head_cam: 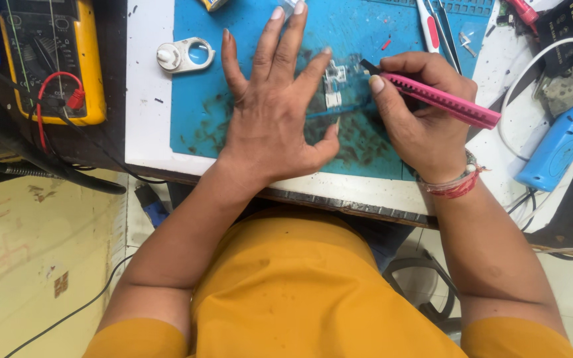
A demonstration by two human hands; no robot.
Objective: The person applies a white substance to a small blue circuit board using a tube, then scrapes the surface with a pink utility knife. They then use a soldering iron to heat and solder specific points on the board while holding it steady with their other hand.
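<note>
Left hand (273, 116): flat on the blue mat (200, 126), fingers spread, palm down. Index tip and thumb hold down a small circuit board (335, 83) at mat centre; the hand grips nothing.

Right hand (419, 116): fingers pressed together, pinching a pink tool (449, 101) w/ dark tip. Tip touches the board's right edge; handle angles out to the right, past the hand.

Board lies on the mat, between both hands, approx. mid-table (147, 79). Mat surface around it is stained dark.

Surroundings: white round magnifier (184, 54) on mat's left edge. Yellow meter (51, 59) w/ red lead sits far left, well apart. Blue handheld tool (562, 142) lies at right, near white cables. Tweezers (442, 23) rest at mat's upper right. Red thread band on right wrist.
</note>
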